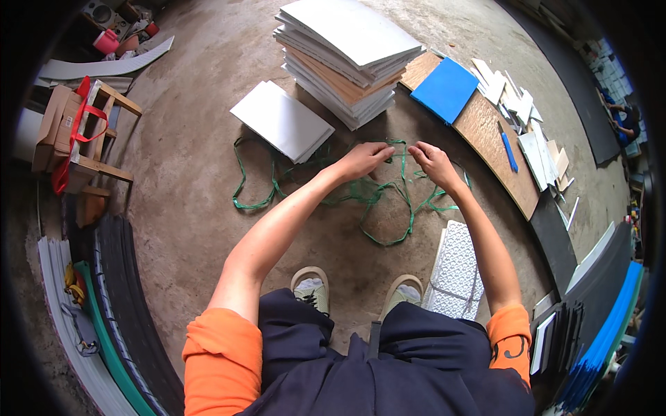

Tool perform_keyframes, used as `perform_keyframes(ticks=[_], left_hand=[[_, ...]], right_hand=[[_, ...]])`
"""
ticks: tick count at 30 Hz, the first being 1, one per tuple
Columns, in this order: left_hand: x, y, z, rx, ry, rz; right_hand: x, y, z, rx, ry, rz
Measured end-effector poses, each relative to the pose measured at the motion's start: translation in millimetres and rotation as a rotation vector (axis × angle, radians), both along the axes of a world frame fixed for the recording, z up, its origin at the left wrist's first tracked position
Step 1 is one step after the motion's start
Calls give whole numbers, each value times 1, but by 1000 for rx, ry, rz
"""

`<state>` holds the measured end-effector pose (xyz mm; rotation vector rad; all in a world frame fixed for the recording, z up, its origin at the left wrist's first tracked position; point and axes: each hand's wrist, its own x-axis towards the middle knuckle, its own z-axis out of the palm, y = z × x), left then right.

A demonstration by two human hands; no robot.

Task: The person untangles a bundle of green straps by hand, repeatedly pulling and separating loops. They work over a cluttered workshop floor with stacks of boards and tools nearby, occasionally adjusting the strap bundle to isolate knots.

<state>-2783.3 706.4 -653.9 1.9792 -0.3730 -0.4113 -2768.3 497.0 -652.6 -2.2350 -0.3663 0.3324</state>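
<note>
Green plastic twine (411, 208) hangs in loose loops and tangles below and between my two hands. My left hand (365, 159) is closed with its fingers pinched on the twine. A short way to its right, my right hand (433, 165) pinches the same twine, and a short stretch runs between the fingertips. Beyond my left hand lies a low stack of white sheets (283, 119). Behind it rises a tall pile of white and brown sheets (350, 59).
A blue sheet (445, 89) and a blue-handled cutter (508, 148) lie on a long wooden board (496, 149) at the right. Beside it are white scraps (540, 152). Near my right foot sits a tied patterned bundle (454, 274). A wooden stool (104, 132) stands left; another person (626, 123) is far right.
</note>
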Motion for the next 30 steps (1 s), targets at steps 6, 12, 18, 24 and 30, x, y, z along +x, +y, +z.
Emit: perform_keyframes(ticks=[6,12,18,24,30], left_hand=[[0,38,-14,217,-378,81],[-4,123,-24,539,-568,275],[-16,184,-31,792,-529,449],[-20,215,-41,891,-487,623],[-27,201,-41,937,-385,574]], right_hand=[[-2,-15,-17,-51,18,55],[-6,-61,-34,-193,20,-34],[-4,-92,-45,-273,22,-130],[-4,-138,-67,-380,-74,-329],[-4,-160,-76,-213,116,-554]])
